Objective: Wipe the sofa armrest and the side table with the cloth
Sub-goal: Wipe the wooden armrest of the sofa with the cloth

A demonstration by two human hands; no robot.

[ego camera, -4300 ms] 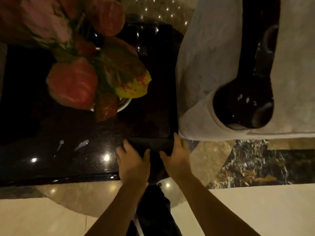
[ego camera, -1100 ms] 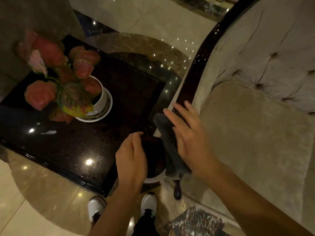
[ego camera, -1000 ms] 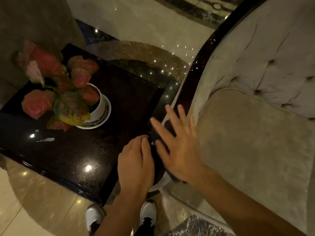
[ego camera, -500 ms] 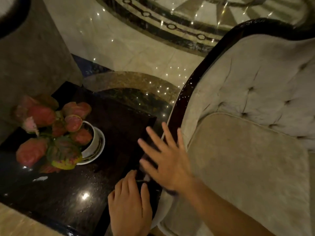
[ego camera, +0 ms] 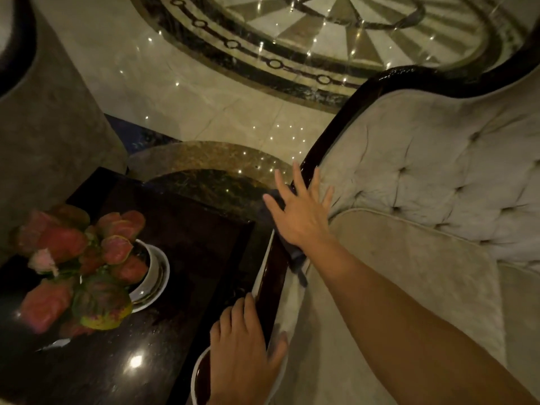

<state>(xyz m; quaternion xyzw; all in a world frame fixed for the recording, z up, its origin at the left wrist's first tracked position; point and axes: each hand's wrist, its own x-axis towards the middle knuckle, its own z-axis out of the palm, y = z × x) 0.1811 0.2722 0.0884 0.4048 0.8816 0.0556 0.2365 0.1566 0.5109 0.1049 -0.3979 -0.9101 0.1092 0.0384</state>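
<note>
The sofa's dark glossy wooden armrest [ego camera: 270,283] runs from the bottom centre up and away along the cushion edge. My right hand [ego camera: 301,213] lies flat on it with fingers spread, pressing a dark cloth [ego camera: 295,260] onto the wood; only the cloth's edges show around the hand. My left hand [ego camera: 241,355] rests over the armrest's near rounded end, fingers together, holding nothing. The black polished side table [ego camera: 187,258] stands just left of the armrest.
A potted plant with red-pink leaves [ego camera: 81,267] in a white pot sits on the table's left part. The beige tufted sofa [ego camera: 438,176] fills the right. Another upholstered seat [ego camera: 49,135] stands at the left. Polished marble floor lies beyond.
My right hand has slid the cloth farther up along the armrest, away from me. My left hand has stayed at the armrest's near end. The view has tilted upward.
</note>
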